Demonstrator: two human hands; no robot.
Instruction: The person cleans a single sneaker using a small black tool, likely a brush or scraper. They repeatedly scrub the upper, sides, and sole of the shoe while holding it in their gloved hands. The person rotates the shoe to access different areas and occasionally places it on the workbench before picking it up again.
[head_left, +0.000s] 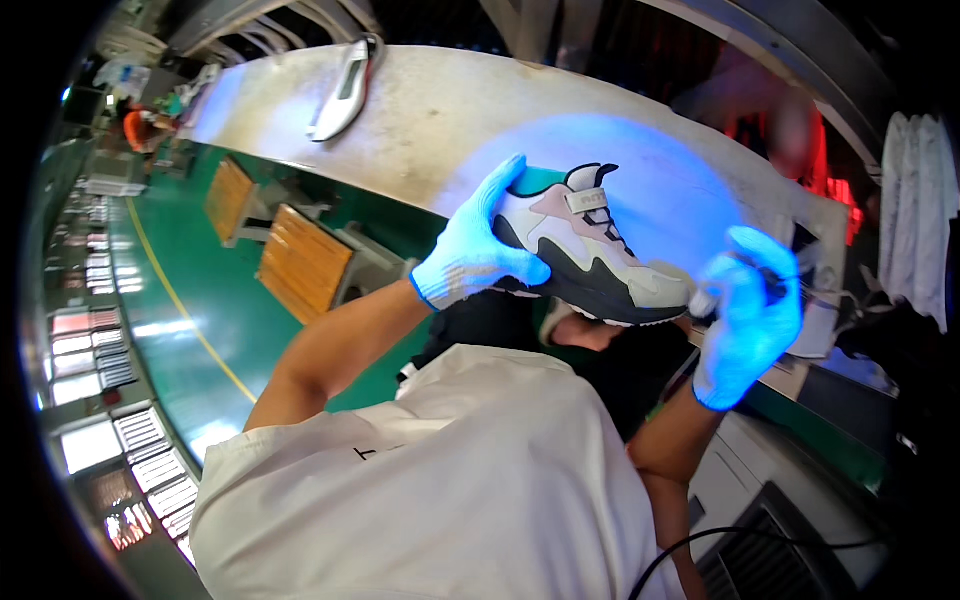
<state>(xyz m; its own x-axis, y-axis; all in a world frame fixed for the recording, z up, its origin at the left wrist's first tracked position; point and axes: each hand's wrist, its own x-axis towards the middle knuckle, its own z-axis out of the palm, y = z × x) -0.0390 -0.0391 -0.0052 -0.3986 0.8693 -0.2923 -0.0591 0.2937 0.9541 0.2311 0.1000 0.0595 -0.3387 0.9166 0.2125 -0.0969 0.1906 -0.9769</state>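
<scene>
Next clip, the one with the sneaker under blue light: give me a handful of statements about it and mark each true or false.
1. The left hand grips the heel end of the sneaker. True.
2. Both hands are bare. False: both wear light knit gloves.
3. The right hand holds a small dark tool near the sneaker's toe. True; what kind of tool cannot be told.
4. The sneaker rests flat on the conveyor table. False: it is held up in the air above it.
5. A second shoe part lies farther along the table. True.
</scene>
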